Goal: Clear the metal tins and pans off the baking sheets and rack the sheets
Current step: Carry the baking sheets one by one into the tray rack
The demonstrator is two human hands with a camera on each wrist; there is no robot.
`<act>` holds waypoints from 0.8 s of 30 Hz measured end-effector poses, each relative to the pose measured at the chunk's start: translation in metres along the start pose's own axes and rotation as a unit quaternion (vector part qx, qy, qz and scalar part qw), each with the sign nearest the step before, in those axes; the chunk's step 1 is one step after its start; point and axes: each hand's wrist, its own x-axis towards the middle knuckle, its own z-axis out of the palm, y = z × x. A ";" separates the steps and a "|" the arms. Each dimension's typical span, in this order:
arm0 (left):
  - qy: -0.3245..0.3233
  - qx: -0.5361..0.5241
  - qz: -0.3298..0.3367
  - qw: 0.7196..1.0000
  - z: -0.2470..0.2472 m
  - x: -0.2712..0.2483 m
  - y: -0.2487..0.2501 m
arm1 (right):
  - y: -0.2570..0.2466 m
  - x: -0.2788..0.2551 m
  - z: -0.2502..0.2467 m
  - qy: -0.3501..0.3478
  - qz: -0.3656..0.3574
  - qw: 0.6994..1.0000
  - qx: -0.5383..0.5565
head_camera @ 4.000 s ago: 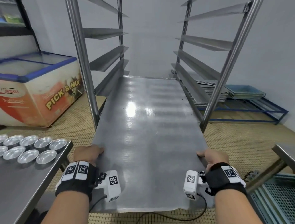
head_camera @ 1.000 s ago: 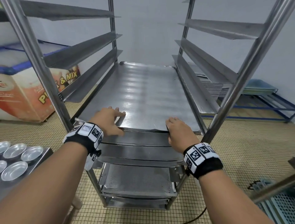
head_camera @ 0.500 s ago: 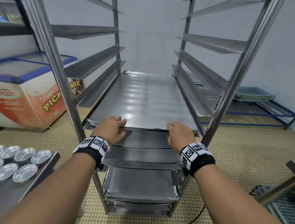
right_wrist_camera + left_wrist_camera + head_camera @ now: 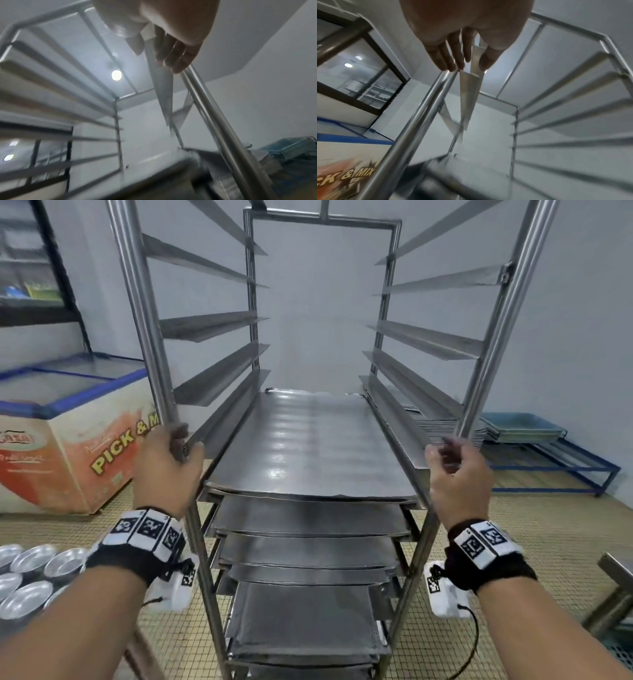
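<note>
The flat baking sheet [image 4: 308, 446] lies fully inside the steel rack, on a middle pair of rails, with nothing on it. Several more sheets [image 4: 308, 518] sit on the rails below. My left hand [image 4: 168, 463] grips the rack's left front post [image 4: 137, 302] just beside the sheet's front corner; in the left wrist view its fingers [image 4: 447, 58] curl round that post. My right hand [image 4: 459, 474] curls round the right front post [image 4: 496, 337] at the same height, seen close in the right wrist view [image 4: 154, 54]. Round metal tins [image 4: 30, 563] stand on a table at the lower left.
An orange chest freezer [image 4: 68, 440] stands left of the rack. Behind the rack at the right, stacked trays [image 4: 520, 428] rest on a low blue frame [image 4: 582, 474]. A steel table corner [image 4: 616, 566] juts in at the far right. The rack's upper rails [image 4: 205, 326] hold nothing.
The sheet went from held out in front to pushed fully into the rack. Both hands left its front edge and rose to the rack's front posts.
</note>
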 end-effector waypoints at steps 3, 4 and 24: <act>0.053 -0.005 -0.070 0.996 -0.006 0.046 0.008 | -0.004 0.041 0.002 0.058 0.019 0.998 -0.017; 0.048 -0.006 -0.081 0.996 -0.004 0.058 0.009 | -0.005 0.055 0.003 0.060 0.019 0.998 -0.025; 0.247 -0.045 -0.134 0.959 0.108 0.186 -0.094 | 0.028 0.160 0.062 0.170 0.045 0.983 -0.049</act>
